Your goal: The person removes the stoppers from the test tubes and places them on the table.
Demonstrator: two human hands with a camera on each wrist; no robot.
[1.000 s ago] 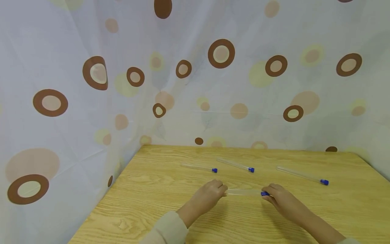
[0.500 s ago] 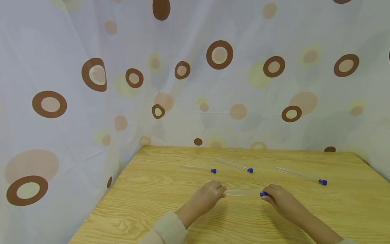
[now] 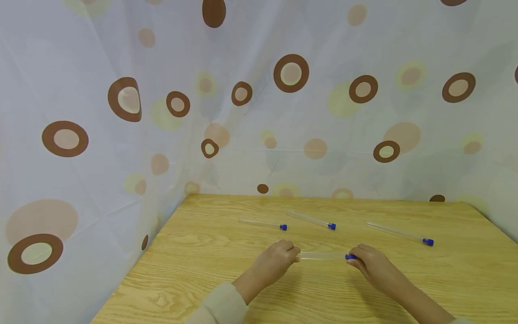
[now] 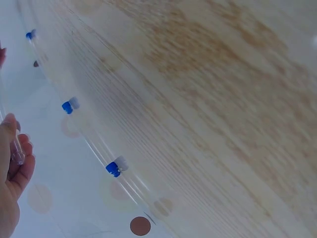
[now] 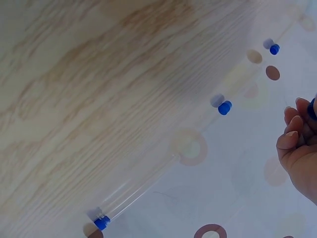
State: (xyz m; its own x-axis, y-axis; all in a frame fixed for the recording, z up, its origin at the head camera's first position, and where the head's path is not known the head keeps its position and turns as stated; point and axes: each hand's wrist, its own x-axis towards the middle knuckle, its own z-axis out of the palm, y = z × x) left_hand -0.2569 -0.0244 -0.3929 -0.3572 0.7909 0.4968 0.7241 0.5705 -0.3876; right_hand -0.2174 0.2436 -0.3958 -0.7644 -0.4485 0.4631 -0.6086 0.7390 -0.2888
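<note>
In the head view, a clear test tube (image 3: 322,255) lies level between the two hands above the table. My left hand (image 3: 275,261) grips its left end; in the left wrist view the tube's rounded end (image 4: 19,157) shows between the thumb and curled fingers. At the other end my right hand (image 3: 374,267) pinches the blue cap (image 3: 350,257), which sits at the tube's mouth. How far the cap is seated cannot be seen. The right wrist view catches only an edge of that cap (image 5: 312,109) beside the fingers.
Behind the hands lie several capped tubes: a left tube (image 3: 261,223), a middle tube (image 3: 309,218) and a right tube (image 3: 396,231), their blue caps towards the right. They rest on a wood-grain table (image 3: 182,270). A patterned curtain (image 3: 243,54) closes off the back and sides.
The head view has shifted very slightly. Both hands keep the same hold on the tube and its cap, with hardly any visible movement.
</note>
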